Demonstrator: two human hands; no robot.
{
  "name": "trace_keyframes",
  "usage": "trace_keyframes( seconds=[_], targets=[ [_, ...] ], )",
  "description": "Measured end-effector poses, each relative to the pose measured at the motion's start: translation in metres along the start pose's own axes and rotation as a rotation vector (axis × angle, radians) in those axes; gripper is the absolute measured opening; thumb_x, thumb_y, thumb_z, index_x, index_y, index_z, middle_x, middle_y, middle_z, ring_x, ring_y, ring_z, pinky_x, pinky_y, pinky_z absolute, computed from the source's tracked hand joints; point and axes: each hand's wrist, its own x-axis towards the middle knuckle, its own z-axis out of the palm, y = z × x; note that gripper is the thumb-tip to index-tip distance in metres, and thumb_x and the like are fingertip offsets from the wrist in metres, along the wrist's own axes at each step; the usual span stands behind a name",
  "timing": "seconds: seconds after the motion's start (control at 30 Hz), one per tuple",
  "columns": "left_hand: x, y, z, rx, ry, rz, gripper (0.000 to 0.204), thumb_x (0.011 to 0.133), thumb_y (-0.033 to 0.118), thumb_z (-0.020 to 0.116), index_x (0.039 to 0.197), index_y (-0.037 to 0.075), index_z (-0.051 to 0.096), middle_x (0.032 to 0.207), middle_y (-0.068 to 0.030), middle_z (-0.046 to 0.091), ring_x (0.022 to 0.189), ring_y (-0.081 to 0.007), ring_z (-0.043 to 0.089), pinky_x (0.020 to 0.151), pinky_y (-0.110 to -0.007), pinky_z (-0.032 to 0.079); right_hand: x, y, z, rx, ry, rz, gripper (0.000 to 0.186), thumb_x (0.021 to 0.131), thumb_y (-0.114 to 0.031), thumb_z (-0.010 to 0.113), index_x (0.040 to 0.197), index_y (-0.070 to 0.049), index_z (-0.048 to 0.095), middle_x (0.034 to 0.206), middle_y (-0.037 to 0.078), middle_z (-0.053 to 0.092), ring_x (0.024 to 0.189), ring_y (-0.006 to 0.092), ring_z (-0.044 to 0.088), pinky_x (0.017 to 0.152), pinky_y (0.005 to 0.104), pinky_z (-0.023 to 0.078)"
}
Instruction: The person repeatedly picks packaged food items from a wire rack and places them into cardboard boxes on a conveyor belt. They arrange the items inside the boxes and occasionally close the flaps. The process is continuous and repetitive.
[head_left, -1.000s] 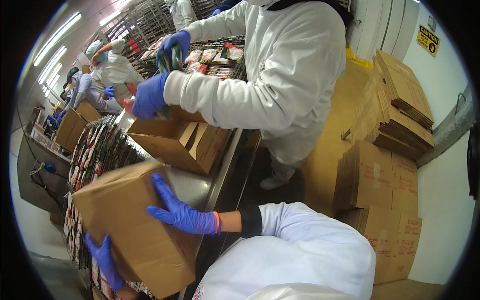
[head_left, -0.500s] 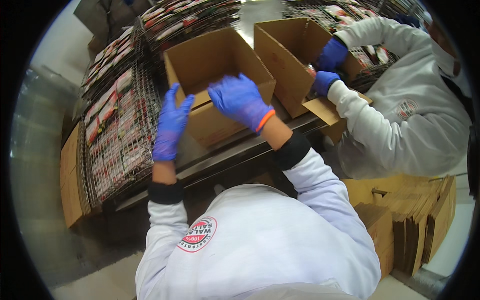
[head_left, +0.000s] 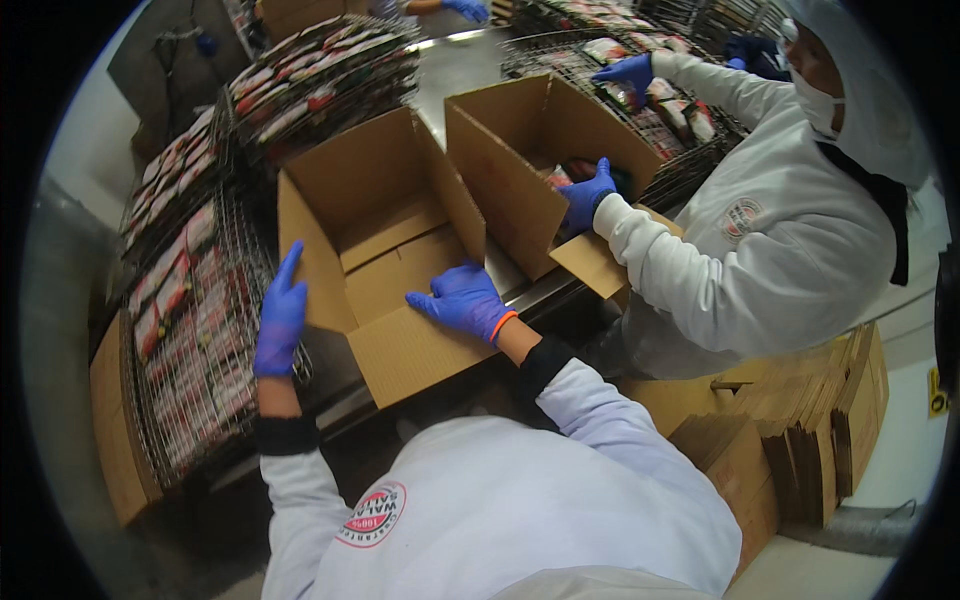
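Note:
In front of me stands an open cardboard box (head_left: 385,215) with nothing inside; its near flap (head_left: 420,352) is folded outward toward me. My left hand (head_left: 282,318), in a blue glove, is beside the box's left wall, fingers stretched upward. It looks to be at or against that wall; contact is not certain. My right hand (head_left: 465,302), blue-gloved with an orange band at the wrist, lies at the flap's right end by the near right corner. Its thumb points left over the flap and its fingers are spread.
A second cardboard box (head_left: 505,170) stands to the right, where a co-worker's hand (head_left: 588,205) holds its edge. Wire racks of red-and-white packages (head_left: 200,350) line the left, with another rack (head_left: 650,100) at the far right. Flattened cartons (head_left: 815,420) lean at the lower right.
The box's near flap has come down outward toward me. My right hand has moved down onto it. The co-worker's one hand has gone from the second box to the packages on the far rack.

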Motion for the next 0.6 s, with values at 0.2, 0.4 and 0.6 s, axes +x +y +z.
trace_keyframes(
  seconds=[0.2,0.4,0.6],
  targets=[
    [-0.023,-0.083,-0.014,-0.18,0.253,-0.006,0.056,0.087,0.0,0.044,0.143,0.007,0.047,0.146,-0.0143,0.046,0.131,-0.0236,0.045,0.113,-0.032,0.031,0.009,0.023,0.018,-0.013,0.289,-0.103,0.056,0.088,-0.053,0.054,0.058,-0.008,0.063,0.059,0.016,0.058,0.059,0.035,0.059,0.057,0.0471,0.044],
    [-0.048,-0.102,0.051,1.232,0.331,-0.067,0.055,0.087,0.007,0.048,0.141,0.017,0.049,0.151,-0.0154,0.036,0.134,-0.0394,0.037,0.11,-0.054,0.03,0.014,0.057,0.022,-0.097,0.333,-0.139,0.049,0.087,-0.048,0.059,0.055,-0.011,0.06,0.058,0.011,0.059,0.057,0.0317,0.058,0.056,0.0447,0.041],
    [-0.076,-0.098,0.039,1.093,0.102,0.089,0.068,0.082,0.011,0.06,0.146,0.005,0.037,0.15,-0.0158,0.036,0.138,-0.035,0.035,0.112,-0.044,0.031,0.02,-0.009,0.045,-0.052,0.37,-0.185,0.044,0.086,-0.043,0.061,0.055,-0.011,0.061,0.059,0.011,0.059,0.058,0.0316,0.058,0.055,0.0461,0.041]
  ],
)
